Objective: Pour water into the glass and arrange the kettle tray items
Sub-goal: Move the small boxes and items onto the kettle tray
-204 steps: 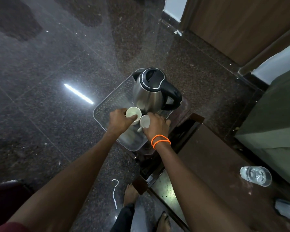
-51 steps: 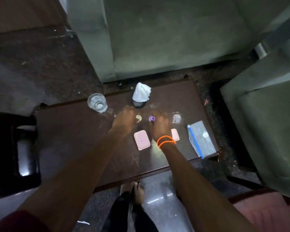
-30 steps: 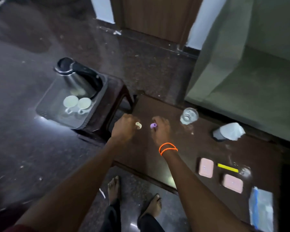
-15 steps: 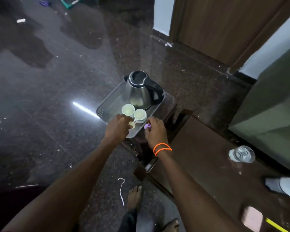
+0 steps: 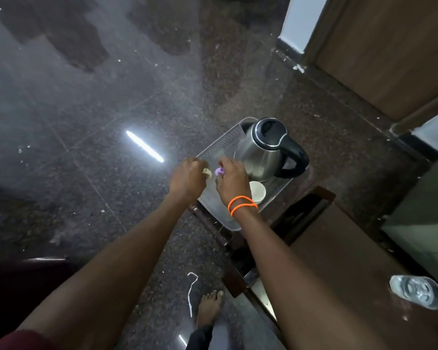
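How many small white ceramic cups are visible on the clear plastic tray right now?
1: a small white ceramic cup on the clear plastic tray, just in front of the steel kettle, right of the right hand. A second may be hidden beneath that hand.

Left arm: your left hand [image 5: 187, 180] and forearm are bare, with a dark red sleeve edge [image 5: 15, 339] at the lower left corner.
Right wrist: your right hand [image 5: 232, 181] has two orange bands [image 5: 242, 204] just behind it.
Legs: dark trousers [image 5: 200, 337] at the bottom centre.
Feet: your bare foot [image 5: 209, 306].
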